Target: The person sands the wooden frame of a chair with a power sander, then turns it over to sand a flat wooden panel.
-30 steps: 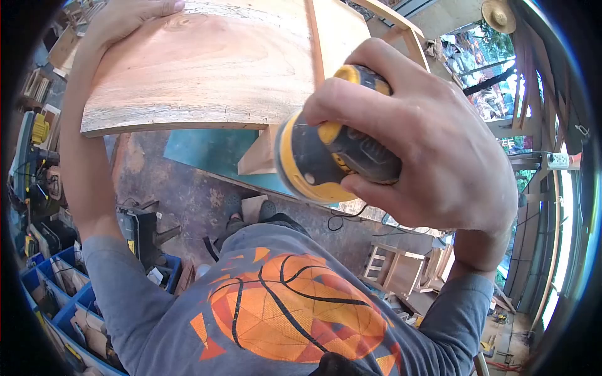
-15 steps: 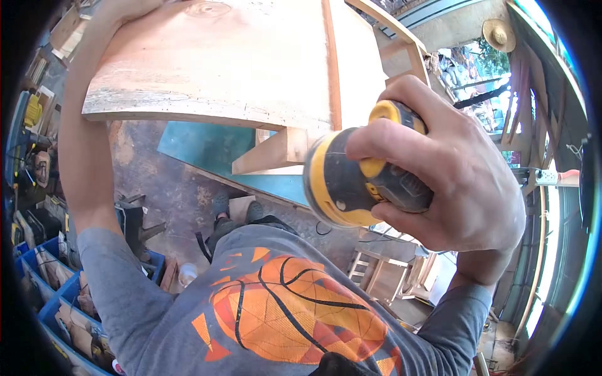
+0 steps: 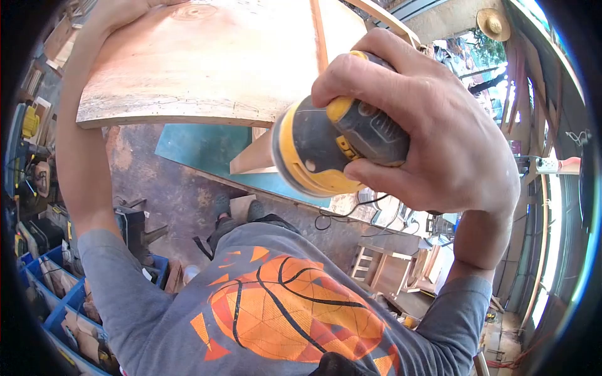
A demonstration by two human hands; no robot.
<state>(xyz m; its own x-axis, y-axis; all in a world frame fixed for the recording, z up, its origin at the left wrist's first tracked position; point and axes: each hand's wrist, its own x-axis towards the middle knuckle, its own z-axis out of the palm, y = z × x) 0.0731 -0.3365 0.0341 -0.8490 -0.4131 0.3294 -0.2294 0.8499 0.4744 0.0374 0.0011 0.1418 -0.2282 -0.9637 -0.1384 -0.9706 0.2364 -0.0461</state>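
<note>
Toward two o'clock the right hand [image 3: 439,138] grips a sander [image 3: 332,144], near a wooden board [image 3: 200,69] at eleven, at whose edge lies the left hand [image 3: 128,10], its hold hard to tell, a straw hat [image 3: 493,24] far off toward two.

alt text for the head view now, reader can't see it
A right hand grips a yellow-and-black sander by the near edge of a wooden board, with the left hand at the board's far left, partly cut off. Below are a grey basketball-print shirt and, at lower left, blue bins.
</note>
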